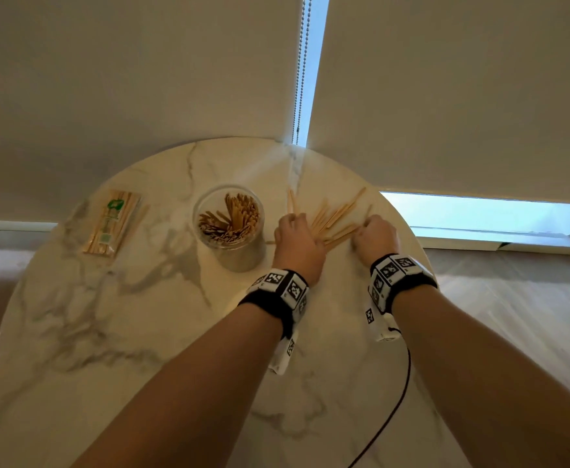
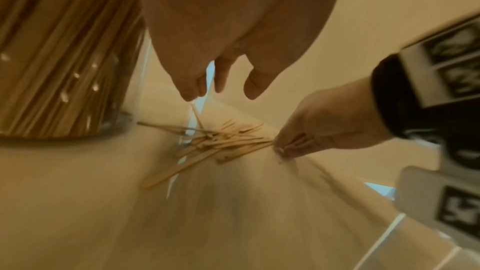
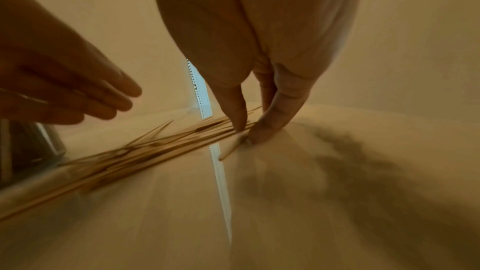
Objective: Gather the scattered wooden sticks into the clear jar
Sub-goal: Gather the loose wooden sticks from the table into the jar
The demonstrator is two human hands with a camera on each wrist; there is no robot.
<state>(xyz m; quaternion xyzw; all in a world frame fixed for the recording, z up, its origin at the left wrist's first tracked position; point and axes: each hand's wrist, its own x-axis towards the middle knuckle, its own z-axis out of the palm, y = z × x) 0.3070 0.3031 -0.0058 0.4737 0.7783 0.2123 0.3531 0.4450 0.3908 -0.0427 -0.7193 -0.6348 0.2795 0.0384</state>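
Note:
A clear jar (image 1: 228,228) packed with wooden sticks stands at the table's far middle. Several loose wooden sticks (image 1: 336,217) lie fanned out just right of it. My left hand (image 1: 292,228) hovers over the pile's left end, fingers straight and holding nothing; the left wrist view shows those fingertips (image 2: 255,87) above the sticks (image 2: 207,145), with the jar (image 2: 64,69) close by. My right hand (image 1: 368,229) is at the pile's right end. In the right wrist view its thumb and forefinger (image 3: 245,131) pinch the ends of some sticks (image 3: 145,151) against the table.
The round marble table (image 1: 124,332) sits against drawn window blinds. A sealed packet of sticks (image 1: 113,224) lies at the far left. A black cable (image 1: 395,407) trails off the near right edge. The right hand is near the table's right rim.

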